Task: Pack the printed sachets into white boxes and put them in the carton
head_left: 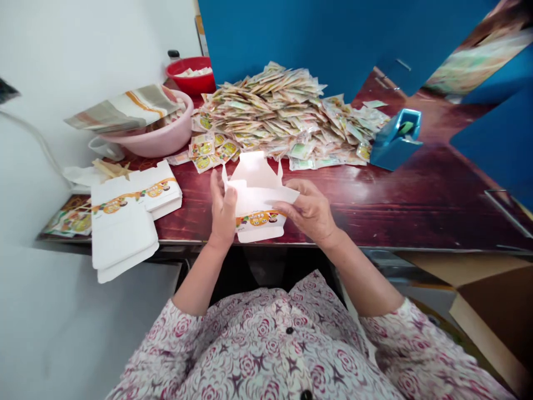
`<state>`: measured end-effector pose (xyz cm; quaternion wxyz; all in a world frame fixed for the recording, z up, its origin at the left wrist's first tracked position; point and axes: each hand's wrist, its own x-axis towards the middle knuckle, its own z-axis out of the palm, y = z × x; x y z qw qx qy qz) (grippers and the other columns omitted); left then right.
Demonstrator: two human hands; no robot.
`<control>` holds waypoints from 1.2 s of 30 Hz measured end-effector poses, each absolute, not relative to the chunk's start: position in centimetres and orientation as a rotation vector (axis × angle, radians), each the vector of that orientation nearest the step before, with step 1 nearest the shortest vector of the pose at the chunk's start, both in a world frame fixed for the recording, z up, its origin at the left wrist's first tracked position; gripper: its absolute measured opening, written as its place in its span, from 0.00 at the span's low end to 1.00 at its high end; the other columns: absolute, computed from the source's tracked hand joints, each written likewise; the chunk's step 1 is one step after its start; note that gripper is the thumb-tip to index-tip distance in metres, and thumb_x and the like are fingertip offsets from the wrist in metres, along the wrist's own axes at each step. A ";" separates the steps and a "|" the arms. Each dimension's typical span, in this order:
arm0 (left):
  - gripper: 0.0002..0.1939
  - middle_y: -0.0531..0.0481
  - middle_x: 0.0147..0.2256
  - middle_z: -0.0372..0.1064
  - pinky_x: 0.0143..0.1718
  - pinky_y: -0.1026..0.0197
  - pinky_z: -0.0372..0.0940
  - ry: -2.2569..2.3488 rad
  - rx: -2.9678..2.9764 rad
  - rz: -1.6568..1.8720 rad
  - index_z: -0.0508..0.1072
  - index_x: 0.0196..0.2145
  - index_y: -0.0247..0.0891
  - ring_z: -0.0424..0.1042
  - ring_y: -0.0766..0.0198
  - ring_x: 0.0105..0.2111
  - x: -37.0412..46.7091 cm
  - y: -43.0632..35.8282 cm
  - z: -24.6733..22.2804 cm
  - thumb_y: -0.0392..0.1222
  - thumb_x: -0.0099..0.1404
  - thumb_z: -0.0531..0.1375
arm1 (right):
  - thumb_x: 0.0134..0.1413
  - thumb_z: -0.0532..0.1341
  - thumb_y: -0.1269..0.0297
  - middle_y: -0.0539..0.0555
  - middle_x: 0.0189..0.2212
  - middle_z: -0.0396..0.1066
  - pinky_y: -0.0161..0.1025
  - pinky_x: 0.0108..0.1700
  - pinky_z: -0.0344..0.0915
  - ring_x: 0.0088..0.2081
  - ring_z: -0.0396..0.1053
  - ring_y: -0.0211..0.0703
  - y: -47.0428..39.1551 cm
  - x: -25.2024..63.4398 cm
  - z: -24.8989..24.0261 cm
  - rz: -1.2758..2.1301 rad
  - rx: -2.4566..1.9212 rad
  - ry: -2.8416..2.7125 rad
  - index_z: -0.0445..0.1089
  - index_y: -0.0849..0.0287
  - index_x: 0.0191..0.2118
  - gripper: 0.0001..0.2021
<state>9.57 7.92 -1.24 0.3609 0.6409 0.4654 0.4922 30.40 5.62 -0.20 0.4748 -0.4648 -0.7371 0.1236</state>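
Between my two hands is a small white carton (pixel 260 200) with an orange printed band, its flaps standing up and out. My left hand (pixel 224 211) grips its left side, thumb on the near panel and fingers behind. On the other side my right hand (pixel 310 210) pinches a right-hand flap between thumb and fingers. Just beyond the carton rises a large heap of small printed sachets (pixel 270 111). To the left, a stack of flat white cartons (pixel 122 233) with the same print overhangs the table's front edge.
A pink basin (pixel 156 139) with a striped cloth (pixel 129 108) over it stands at the left, a red bowl (pixel 194 83) behind. Right of the heap is a blue tape dispenser (pixel 393 141). Blue panels (pixel 291 33) border the table (pixel 375 205). An open cardboard box (pixel 491 300) sits lower right.
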 end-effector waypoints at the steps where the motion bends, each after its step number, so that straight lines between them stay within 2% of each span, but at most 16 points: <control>1: 0.38 0.40 0.68 0.49 0.65 0.48 0.58 1.209 1.645 1.327 0.27 0.72 0.48 0.57 0.54 0.67 9.6 7.6 -1.9 0.64 0.73 0.37 | 0.58 0.66 0.50 0.54 0.39 0.72 0.49 0.51 0.68 0.44 0.69 0.47 5.4 30.5 -0.8 0.305 -1.130 -1.800 0.78 0.52 0.35 0.11; 4: 0.40 0.39 0.68 0.51 0.64 0.50 0.60 1.267 1.723 1.380 0.25 0.71 0.47 0.59 0.54 0.66 9.5 6.4 -3.1 0.66 0.72 0.37 | 0.59 0.65 0.48 0.56 0.42 0.72 0.48 0.51 0.69 0.46 0.70 0.47 4.4 30.7 -1.3 0.348 -1.093 -1.818 0.78 0.53 0.37 0.14; 7: 0.41 0.40 0.69 0.48 0.65 0.49 0.59 1.336 1.797 1.335 0.20 0.70 0.48 0.56 0.54 0.67 9.3 5.3 -3.0 0.67 0.72 0.38 | 0.63 0.60 0.48 0.58 0.42 0.73 0.46 0.48 0.71 0.45 0.71 0.47 3.3 30.5 -0.8 0.408 -1.081 -1.812 0.77 0.55 0.40 0.17; 10: 0.41 0.40 0.69 0.47 0.64 0.51 0.60 1.353 1.785 1.300 0.16 0.69 0.50 0.57 0.55 0.67 9.3 5.0 -2.4 0.65 0.72 0.39 | 0.69 0.53 0.50 0.57 0.37 0.74 0.45 0.45 0.71 0.41 0.72 0.46 2.5 29.6 -0.4 0.379 -1.167 -1.704 0.77 0.56 0.40 0.19; 12: 0.40 0.40 0.69 0.47 0.64 0.52 0.61 1.345 1.739 1.305 0.16 0.69 0.50 0.58 0.56 0.66 9.6 5.1 -2.2 0.63 0.73 0.40 | 0.68 0.54 0.52 0.56 0.34 0.74 0.46 0.45 0.71 0.39 0.72 0.46 2.1 28.8 -0.4 0.323 -1.243 -1.623 0.77 0.56 0.40 0.18; 15: 0.39 0.40 0.69 0.47 0.64 0.51 0.61 1.338 1.710 1.324 0.17 0.70 0.50 0.59 0.56 0.66 10.0 5.2 -2.1 0.58 0.74 0.42 | 0.66 0.57 0.52 0.57 0.40 0.75 0.49 0.48 0.71 0.41 0.73 0.48 2.1 28.0 -0.6 0.290 -1.285 -1.502 0.73 0.55 0.52 0.17; 18: 0.39 0.43 0.70 0.46 0.65 0.50 0.60 1.356 1.751 1.298 0.19 0.70 0.50 0.58 0.56 0.67 10.4 5.1 -1.7 0.49 0.74 0.45 | 0.62 0.61 0.53 0.60 0.53 0.73 0.50 0.50 0.72 0.46 0.74 0.50 3.2 28.0 -0.9 0.343 -1.303 -1.434 0.60 0.53 0.66 0.29; 20: 0.41 0.46 0.71 0.46 0.67 0.49 0.57 1.365 1.763 1.280 0.23 0.71 0.50 0.56 0.57 0.68 10.6 4.9 -1.3 0.41 0.72 0.47 | 0.58 0.64 0.56 0.62 0.58 0.69 0.50 0.52 0.72 0.52 0.72 0.53 4.5 28.2 -1.1 0.387 -1.340 -1.456 0.57 0.54 0.68 0.34; 23: 0.43 0.49 0.72 0.44 0.70 0.47 0.51 1.380 1.771 1.240 0.29 0.72 0.49 0.52 0.56 0.70 10.8 4.6 -1.0 0.34 0.67 0.50 | 0.56 0.62 0.64 0.61 0.56 0.72 0.51 0.54 0.71 0.54 0.71 0.55 6.2 28.6 -1.6 0.516 -1.417 -1.529 0.61 0.56 0.66 0.31; 27: 0.37 0.46 0.72 0.43 0.72 0.47 0.45 1.352 2.050 1.275 0.39 0.72 0.44 0.45 0.55 0.72 10.3 4.0 -2.1 0.41 0.71 0.51 | 0.58 0.57 0.67 0.58 0.53 0.75 0.54 0.55 0.71 0.53 0.73 0.55 6.8 29.1 -1.8 0.585 -1.468 -1.615 0.63 0.55 0.65 0.28; 29: 0.30 0.44 0.70 0.51 0.72 0.45 0.41 1.286 2.316 1.299 0.51 0.70 0.43 0.45 0.54 0.72 9.7 4.0 -3.0 0.46 0.73 0.51 | 0.59 0.54 0.66 0.58 0.56 0.73 0.55 0.57 0.69 0.55 0.72 0.56 6.7 29.1 -1.6 0.547 -1.499 -1.657 0.63 0.56 0.65 0.27; 32: 0.20 0.47 0.61 0.68 0.72 0.39 0.32 1.226 2.591 1.209 0.69 0.60 0.45 0.52 0.51 0.70 8.8 4.4 -3.6 0.50 0.74 0.53 | 0.63 0.52 0.63 0.59 0.61 0.68 0.56 0.62 0.64 0.60 0.68 0.56 6.3 29.0 -1.3 0.520 -1.526 -1.709 0.62 0.58 0.66 0.26; 36: 0.18 0.48 0.50 0.77 0.70 0.36 0.32 1.191 2.705 1.068 0.76 0.52 0.44 0.59 0.50 0.66 7.7 5.2 -3.2 0.52 0.75 0.52 | 0.66 0.52 0.51 0.54 0.66 0.62 0.56 0.67 0.58 0.67 0.59 0.53 5.4 29.0 -0.6 0.635 -1.388 -1.730 0.56 0.53 0.70 0.29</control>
